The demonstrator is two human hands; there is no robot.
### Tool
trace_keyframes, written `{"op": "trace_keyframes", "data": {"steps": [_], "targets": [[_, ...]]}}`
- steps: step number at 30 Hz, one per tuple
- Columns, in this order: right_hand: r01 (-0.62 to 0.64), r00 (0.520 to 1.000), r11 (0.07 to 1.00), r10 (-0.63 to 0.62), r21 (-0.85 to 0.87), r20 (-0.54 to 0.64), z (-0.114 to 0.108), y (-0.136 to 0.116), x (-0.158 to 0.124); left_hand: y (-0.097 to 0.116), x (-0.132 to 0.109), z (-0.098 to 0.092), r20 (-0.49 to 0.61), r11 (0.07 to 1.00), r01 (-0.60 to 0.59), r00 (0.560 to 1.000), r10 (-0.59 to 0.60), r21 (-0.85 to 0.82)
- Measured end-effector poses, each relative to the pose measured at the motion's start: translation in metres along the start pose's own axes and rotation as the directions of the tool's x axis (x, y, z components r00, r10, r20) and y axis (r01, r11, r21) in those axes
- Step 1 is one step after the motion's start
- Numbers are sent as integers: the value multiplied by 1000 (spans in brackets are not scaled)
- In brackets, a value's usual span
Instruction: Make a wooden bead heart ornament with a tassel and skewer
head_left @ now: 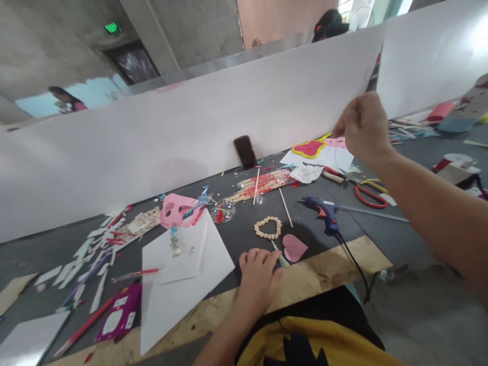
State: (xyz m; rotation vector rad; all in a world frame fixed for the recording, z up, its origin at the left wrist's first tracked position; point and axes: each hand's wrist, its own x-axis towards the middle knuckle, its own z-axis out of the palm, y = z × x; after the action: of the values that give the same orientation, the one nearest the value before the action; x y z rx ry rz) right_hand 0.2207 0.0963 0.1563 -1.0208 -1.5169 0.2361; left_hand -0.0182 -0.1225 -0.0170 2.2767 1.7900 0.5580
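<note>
My left hand (260,277) rests on the table's front edge, fingers laid out over the dark top. Right by its index finger lies a small pale tassel (282,260). Just beyond are a heart-shaped ring of beige beads (268,228) and a pink paper heart (295,247). My right hand (362,124) is raised at the right, thumb and fingers pinched together. A thin, pale strand (335,148) seems to hang from that pinch; its ends are hard to make out. Behind it sit white paper and a yellow-rimmed pink shape (309,148).
A blue hot glue gun (324,211) lies at the right, its cord over the front edge. Red-handled scissors (369,197), wooden sticks (263,185), a phone (245,151) against the white partition (183,132), and white sheets (168,305) surround the work area. People are beyond the partition.
</note>
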Motion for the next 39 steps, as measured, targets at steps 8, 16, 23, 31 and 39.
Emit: {"op": "trace_keyframes", "data": {"steps": [8,16,23,31,39], "targets": [[-32,998,958,12,286,69,9,-32,1,5,5,15,-41,999,-28,999,29,18],[26,965,944,-109,330,237,16,-46,-11,15,12,19,-76,998,56,995,-59,-32],[52,870,994,-92,97,485,17,-34,-36,19,11,16,-56,990,54,997,-62,-129],[128,756,984,-16,-123,655,13,-15,-77,22,7,16,-20,981,-17,1000,13,-192],[368,419,869,162,-330,894,27,10,-177,-4,14,-9,-162,1000,17,987,-16,4]]}}
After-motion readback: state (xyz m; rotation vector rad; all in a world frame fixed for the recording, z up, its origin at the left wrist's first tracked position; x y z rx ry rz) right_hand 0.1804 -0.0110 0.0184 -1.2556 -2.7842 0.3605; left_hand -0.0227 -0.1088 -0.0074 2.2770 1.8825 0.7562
